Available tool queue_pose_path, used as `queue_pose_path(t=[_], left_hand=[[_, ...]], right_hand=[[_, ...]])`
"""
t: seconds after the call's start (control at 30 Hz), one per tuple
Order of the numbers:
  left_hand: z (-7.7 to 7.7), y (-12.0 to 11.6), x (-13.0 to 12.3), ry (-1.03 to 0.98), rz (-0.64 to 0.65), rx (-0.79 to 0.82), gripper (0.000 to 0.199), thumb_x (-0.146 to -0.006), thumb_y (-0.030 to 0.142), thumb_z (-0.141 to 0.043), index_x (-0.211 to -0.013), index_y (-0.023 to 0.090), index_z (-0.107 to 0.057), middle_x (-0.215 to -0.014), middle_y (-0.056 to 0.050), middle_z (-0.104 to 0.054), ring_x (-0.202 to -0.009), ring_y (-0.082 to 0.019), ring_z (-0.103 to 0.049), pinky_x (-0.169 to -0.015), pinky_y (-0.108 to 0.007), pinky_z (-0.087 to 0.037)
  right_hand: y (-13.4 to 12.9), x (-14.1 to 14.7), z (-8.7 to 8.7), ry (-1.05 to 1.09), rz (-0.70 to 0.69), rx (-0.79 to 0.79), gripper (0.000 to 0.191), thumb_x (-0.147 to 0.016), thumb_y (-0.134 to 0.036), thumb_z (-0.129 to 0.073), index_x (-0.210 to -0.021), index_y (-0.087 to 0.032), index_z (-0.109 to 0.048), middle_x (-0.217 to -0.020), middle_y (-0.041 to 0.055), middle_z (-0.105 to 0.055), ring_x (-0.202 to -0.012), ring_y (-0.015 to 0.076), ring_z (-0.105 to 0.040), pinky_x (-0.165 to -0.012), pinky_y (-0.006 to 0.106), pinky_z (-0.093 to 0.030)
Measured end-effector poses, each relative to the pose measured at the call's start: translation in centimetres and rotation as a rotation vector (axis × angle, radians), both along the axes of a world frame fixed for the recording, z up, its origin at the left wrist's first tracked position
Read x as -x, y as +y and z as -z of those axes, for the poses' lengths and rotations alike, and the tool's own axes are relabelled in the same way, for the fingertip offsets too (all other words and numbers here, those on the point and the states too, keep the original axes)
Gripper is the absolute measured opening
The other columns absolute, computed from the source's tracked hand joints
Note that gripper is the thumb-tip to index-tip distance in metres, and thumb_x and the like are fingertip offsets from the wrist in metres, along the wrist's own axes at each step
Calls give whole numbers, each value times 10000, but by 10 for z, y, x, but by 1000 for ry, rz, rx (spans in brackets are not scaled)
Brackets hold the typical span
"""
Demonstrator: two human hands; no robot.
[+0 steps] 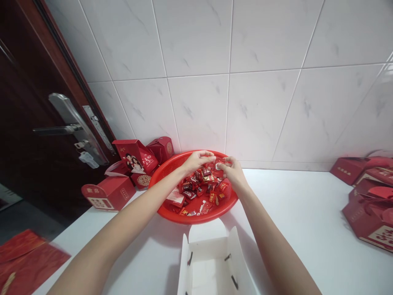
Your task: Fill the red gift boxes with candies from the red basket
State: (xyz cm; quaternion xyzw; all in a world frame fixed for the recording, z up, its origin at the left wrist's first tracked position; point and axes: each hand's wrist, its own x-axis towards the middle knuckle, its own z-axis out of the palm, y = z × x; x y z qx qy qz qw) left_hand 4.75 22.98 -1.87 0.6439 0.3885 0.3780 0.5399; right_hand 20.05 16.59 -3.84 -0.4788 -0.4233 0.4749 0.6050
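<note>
A red plastic basket [181, 220] with perforated sides stands against the wall, holding several wrapped candies [199, 184] in red, brown and gold. My left hand [199, 161] is over the basket's far side, thumb and fingers pinched together; what they hold, if anything, is hard to make out. Close beside it, my right hand [233, 173] pinches a small white round piece [218, 166], perhaps a wrapped candy. Below the basket, nearer to me, an open box [208, 272] shows its white inside, with its flaps up and dark ribbon ends poking through the walls.
Red gift boxes [112, 189] stand left of the basket, and more red boxes [373, 205] stand at the right edge. A red bag [30, 262] lies at lower left. The white table [291, 200] meets a tiled wall; a dark door [30, 102] is at left.
</note>
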Motion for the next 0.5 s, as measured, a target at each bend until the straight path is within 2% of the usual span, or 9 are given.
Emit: queue_pose_path(t=[0.1, 0.17, 0.3, 0.4, 0.5], left_hand=[[-4, -3, -2, -1, 5, 97, 229, -775, 328, -743, -889, 137, -688, -726, 16, -618, -653, -113, -583, -601, -248, -494], [-6, -4, -2, -34, 28, 153, 185, -789, 224, -693, -951, 132, -695, -706, 14, -612, -672, -123, -599, -648, -277, -536], [-3, -2, 1, -100, 61, 120, 426, -720, 75, -715, -1139, 131, -661, -712, 26, -643, -687, -118, -627, -711, -280, -534], [2, 2, 2, -150, 102, 69, 594, -696, 110, -778, -1267, 139, -618, -723, 35, -655, -693, -115, -631, -733, -274, -506], [5, 5, 2, -150, 117, 14, 628, -676, 159, -817, -1275, 135, -629, -745, 32, -670, -685, -101, -617, -733, -255, -472]], right_hand=[[-2, 0, -2, 15, 41, 22, 242, -700, -201, -648, -888, -237, -498, -657, -48, -602, -585, 156, -589, -488, 270, -505], [-3, 0, -3, 13, 51, 30, 233, -711, -185, -638, -884, -241, -491, -654, -52, -580, -554, 146, -552, -473, 274, -506], [-2, 1, -4, 22, 58, 30, 206, -745, -173, -608, -893, -237, -479, -676, -57, -567, -535, 125, -536, -479, 266, -517], [-2, 1, -3, 28, 53, 28, 209, -738, -183, -617, -892, -226, -483, -704, -50, -583, -588, 134, -590, -494, 258, -525], [-2, 1, -3, 48, 47, 19, 251, -693, -200, -668, -876, -216, -497, -749, -36, -616, -638, 151, -636, -513, 262, -541]])
